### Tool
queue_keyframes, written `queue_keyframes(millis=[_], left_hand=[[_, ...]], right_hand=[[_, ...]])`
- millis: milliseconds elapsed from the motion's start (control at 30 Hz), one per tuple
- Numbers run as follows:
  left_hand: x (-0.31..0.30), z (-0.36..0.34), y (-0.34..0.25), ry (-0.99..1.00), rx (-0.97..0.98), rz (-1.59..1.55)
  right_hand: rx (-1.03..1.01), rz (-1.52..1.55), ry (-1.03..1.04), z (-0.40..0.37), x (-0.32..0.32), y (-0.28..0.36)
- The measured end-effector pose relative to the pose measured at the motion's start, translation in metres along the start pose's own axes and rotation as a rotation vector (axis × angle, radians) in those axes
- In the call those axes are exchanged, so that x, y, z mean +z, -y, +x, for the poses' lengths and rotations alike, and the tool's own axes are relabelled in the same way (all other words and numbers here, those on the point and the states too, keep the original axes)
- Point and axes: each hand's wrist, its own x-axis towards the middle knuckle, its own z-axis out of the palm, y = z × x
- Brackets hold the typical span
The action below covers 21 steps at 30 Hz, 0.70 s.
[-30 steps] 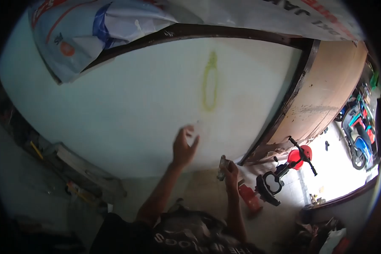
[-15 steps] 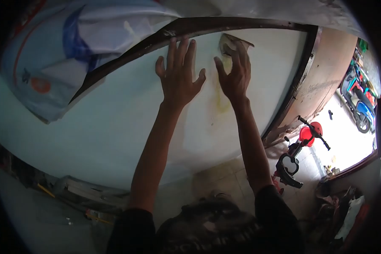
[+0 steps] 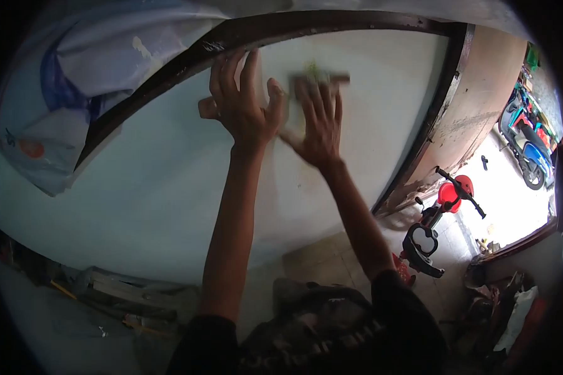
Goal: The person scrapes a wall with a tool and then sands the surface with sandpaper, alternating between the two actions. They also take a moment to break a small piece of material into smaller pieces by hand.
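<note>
White panel (image 3: 169,187) — dark frame (image 3: 156,87), blurred brownish piece (image 3: 322,79) against it

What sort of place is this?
Probably a home garage or workshop. A large framed white panel fills the view, a child's tricycle stands on the tiled floor, and a scooter is parked outside the open doorway.

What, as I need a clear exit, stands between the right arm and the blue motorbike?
A red-and-black toy trike on the tiled floor, seen in the head view.
</note>
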Motion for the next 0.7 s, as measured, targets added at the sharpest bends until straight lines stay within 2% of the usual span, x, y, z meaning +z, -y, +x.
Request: queue_keyframes(millis=[33,133,267,333,367,433,467,600,700], left_hand=[[-0.003,0.001,-0.001,0.013,0.014,0.000],[0.003,0.003,-0.003,-0.039,0.020,0.017],[-0.004,0.006,-0.017,0.010,-0.053,0.043],[-0.012,0.007,-0.021,0.141,-0.085,0.187],[-0.008,0.004,-0.013,0.091,-0.033,0.162],[-0.006,0.002,-0.016,0.091,-0.048,0.162],[-0.005,0.004,-0.016,0.076,-0.059,0.162],[-0.007,0.003,-0.018,0.066,-0.071,0.156],[-0.009,0.005,-0.014,0.117,-0.081,0.170]], right_hand=[[-0.060,0.004,-0.041,0.024,-0.004,-0.001],[-0.020,0.020,-0.077,0.030,0.004,0.001],[0.084,0.045,0.061,-0.068,0.032,-0.008],[0.140,0.031,0.184,-0.138,0.046,-0.015],[0.150,0.036,0.190,-0.154,0.048,-0.018],[0.207,0.059,0.266,-0.167,0.042,-0.016],[0.213,0.062,0.261,-0.162,0.046,-0.022],[0.098,0.056,0.042,-0.044,0.016,-0.013],[0.091,0.021,0.014,-0.015,0.003,0.000]])
